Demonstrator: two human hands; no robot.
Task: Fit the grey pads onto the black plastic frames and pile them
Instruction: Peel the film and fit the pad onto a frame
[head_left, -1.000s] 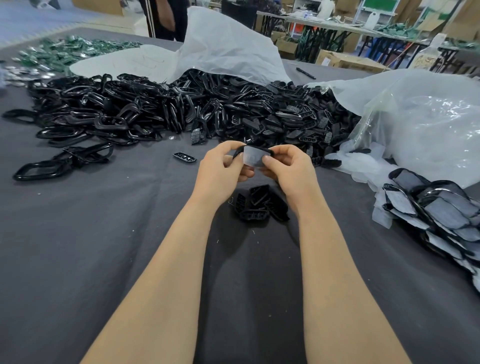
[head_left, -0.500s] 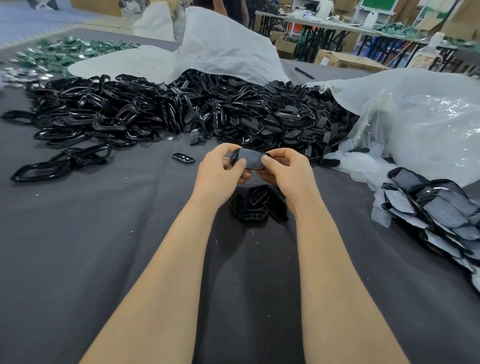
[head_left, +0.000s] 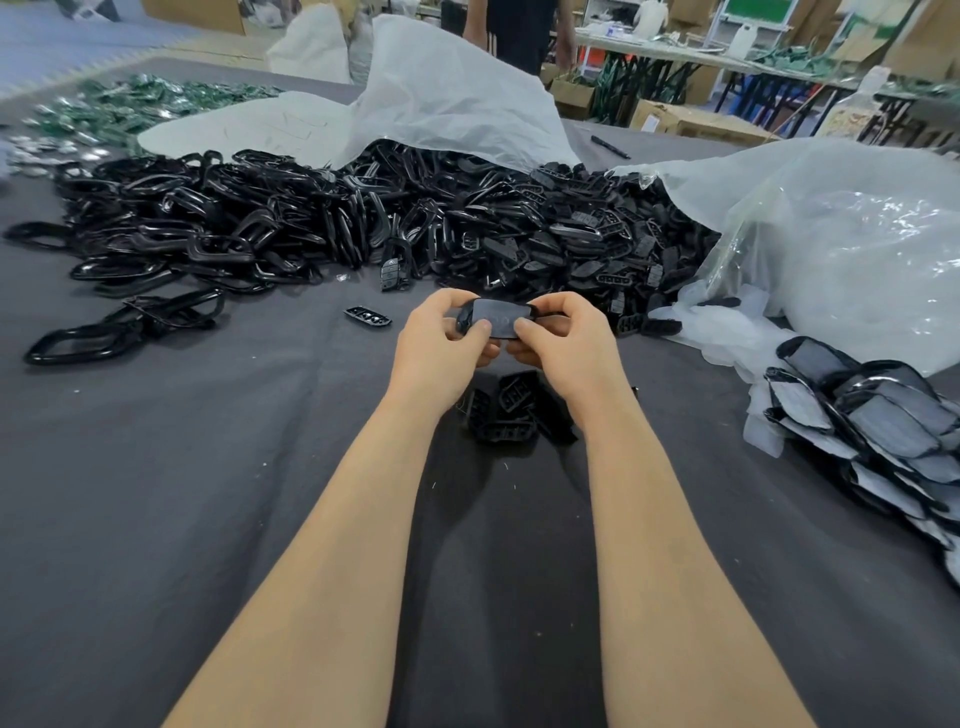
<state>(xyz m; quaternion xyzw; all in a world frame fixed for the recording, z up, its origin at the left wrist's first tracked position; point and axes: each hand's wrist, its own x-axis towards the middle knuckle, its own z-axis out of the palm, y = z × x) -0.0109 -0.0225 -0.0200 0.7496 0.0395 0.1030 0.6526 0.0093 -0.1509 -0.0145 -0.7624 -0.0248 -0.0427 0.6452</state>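
1. Grey pad (head_left: 497, 318) seated on a black frame (head_left: 464, 322), held in the air over the middle of the worktop (head_left: 208, 493), flat face turned toward the camera. Faint round marks on that face, too blurred to read as writing.
2. Left hand (head_left: 441, 348) gripping the left end, thumb (head_left: 480, 327) pressed on the pad's face, fingers curled round behind.
3. Right hand (head_left: 571, 348) gripping the right end the same way, thumb (head_left: 524, 328) on the face, near the left thumb but apart from it.
4. Small pile of bare frames (head_left: 506, 415) lying on the dark cloth directly below the hands, partly hidden by the right wrist.
5. Single frame (head_left: 368, 316) lying alone to the left of the hands.
6. Big heap of black frames (head_left: 545, 234) spread along the far side, spilling from under a white sack (head_left: 441, 104). Larger black loops (head_left: 182, 234) piled toward the far left.
7. Stack of padded frames (head_left: 883, 426) at the right edge, overlapping like scales, just beside a clear plastic bag (head_left: 857, 249).
8. Green parts (head_left: 130, 101) scattered at the far left corner. Black pen (head_left: 610, 147) lying near the far edge. Person in dark clothes (head_left: 519, 31) standing beyond it.
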